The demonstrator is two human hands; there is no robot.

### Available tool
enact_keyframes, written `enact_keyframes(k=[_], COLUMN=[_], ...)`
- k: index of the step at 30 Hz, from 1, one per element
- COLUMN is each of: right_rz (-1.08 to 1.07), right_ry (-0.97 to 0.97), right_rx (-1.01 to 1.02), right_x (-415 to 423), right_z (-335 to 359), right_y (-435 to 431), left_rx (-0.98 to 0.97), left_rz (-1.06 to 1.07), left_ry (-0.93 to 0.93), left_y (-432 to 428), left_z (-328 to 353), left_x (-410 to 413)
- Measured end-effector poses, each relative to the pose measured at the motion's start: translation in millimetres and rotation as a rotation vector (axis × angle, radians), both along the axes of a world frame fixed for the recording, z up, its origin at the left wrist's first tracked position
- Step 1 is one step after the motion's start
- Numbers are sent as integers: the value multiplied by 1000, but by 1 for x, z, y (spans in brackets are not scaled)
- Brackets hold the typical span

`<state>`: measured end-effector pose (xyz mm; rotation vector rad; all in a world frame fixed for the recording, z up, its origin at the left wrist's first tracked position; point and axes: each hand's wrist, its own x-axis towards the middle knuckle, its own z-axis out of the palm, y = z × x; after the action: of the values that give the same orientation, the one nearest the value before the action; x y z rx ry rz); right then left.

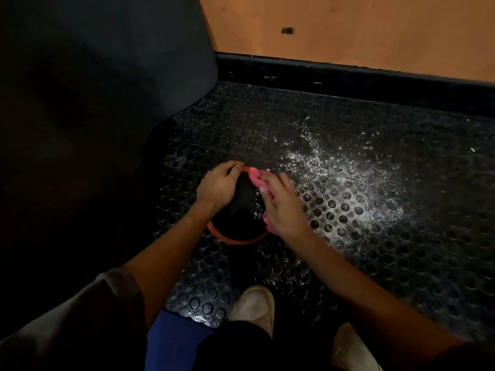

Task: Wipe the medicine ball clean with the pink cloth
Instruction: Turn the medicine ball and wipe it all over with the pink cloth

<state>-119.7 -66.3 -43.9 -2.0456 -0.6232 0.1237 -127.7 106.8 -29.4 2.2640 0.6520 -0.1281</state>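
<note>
A black medicine ball (242, 212) with an orange band around it rests on the studded rubber floor mat (348, 263). My left hand (218, 184) lies on the ball's upper left side, fingers curled over its top edge. My right hand (281, 204) presses the pink cloth (257, 178) against the ball's right side; the cloth shows above my fingers and again below my palm. White specks dot the ball's surface near the cloth.
White powder or droplets are scattered over the mat to the right of the ball. A large dark padded object (107, 76) fills the left. A black kerb (348, 73) borders an orange floor behind. My light shoes (254, 309) stand near the bottom.
</note>
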Motion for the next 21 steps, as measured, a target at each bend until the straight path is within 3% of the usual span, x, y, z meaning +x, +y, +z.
enact_keyframes(k=[3,8,13,18,21], right_rz=[143,-93,187,-87,10], right_ry=[-98,85,-17,112,62], right_rx=[10,10,14,30,41], right_x=[-7,20,-8,18,5], right_z=[1,-8,6,-5,6], right_y=[-1,-9,0,-11,0], left_rx=[-22,3,-7,30,49], left_rz=[25,69,80,118,118], left_ry=[30,21,45,46,63], left_y=[2,-7,1,-5,-7], left_z=[2,6,4,2,4], left_x=[4,1,3,-1,1])
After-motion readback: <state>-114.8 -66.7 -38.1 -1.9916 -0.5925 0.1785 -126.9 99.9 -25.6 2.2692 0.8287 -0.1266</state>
